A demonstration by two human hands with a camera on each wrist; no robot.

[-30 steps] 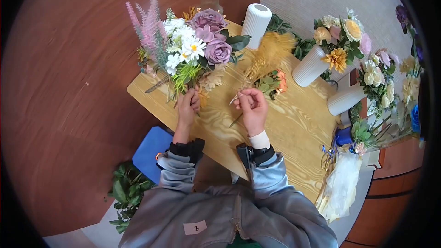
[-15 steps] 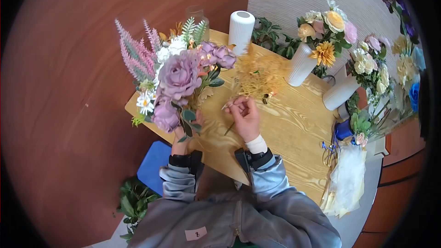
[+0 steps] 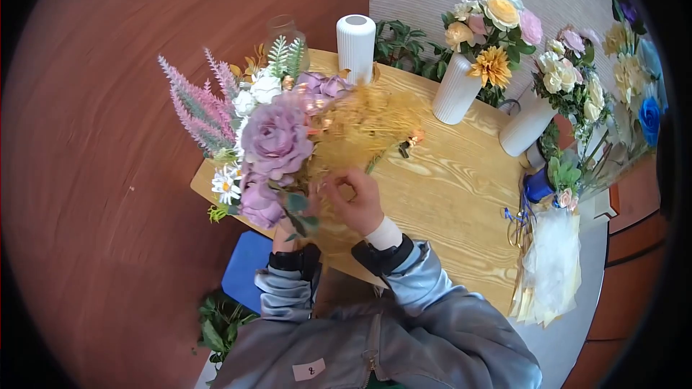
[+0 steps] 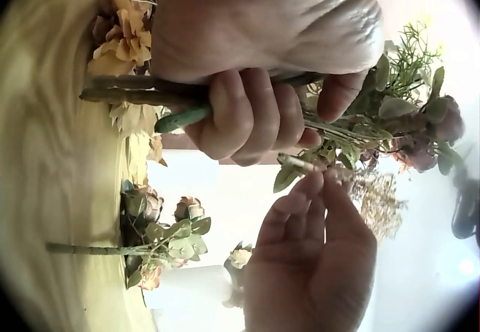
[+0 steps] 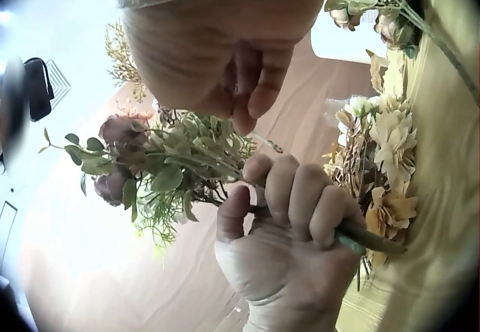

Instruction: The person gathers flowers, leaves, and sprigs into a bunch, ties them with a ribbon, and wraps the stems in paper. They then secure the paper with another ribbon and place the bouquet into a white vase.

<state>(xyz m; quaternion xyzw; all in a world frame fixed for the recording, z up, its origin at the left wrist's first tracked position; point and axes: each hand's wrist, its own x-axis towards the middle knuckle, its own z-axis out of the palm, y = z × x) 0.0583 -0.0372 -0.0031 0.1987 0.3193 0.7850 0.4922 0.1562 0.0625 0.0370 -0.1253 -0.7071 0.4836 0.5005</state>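
Observation:
Curled round a bundle of stems, my left hand [image 4: 262,39] [image 5: 292,234] holds up a bouquet whose large purple rose [image 3: 277,137] and pink spikes [image 3: 209,104] show in the head view. The cut stem ends [image 4: 112,92] stick out below that fist. My right hand [image 3: 357,202] [image 4: 311,264] pinches the thin stem [image 4: 296,162] of the yellow feathery grass [image 3: 367,122] between thumb and fingertips. It is close beside the left hand's fingers, with the grass against the bouquet's right side. Leaves and blooms hide much of my left hand in the head view.
A white ribbed vase [image 3: 355,47] and a glass jar [image 3: 287,32] stand at the table's back. Two filled white vases [image 3: 458,90] [image 3: 530,126] are on the right, near a blue ribbon spool [image 3: 538,186] and wrapping sheets [image 3: 551,259]. An orange rose [image 3: 416,137] lies behind the grass.
The bouquet has turned, bringing the large purple rose to the front. My right hand has moved left with the yellow grass, from over the table to beside the bouquet.

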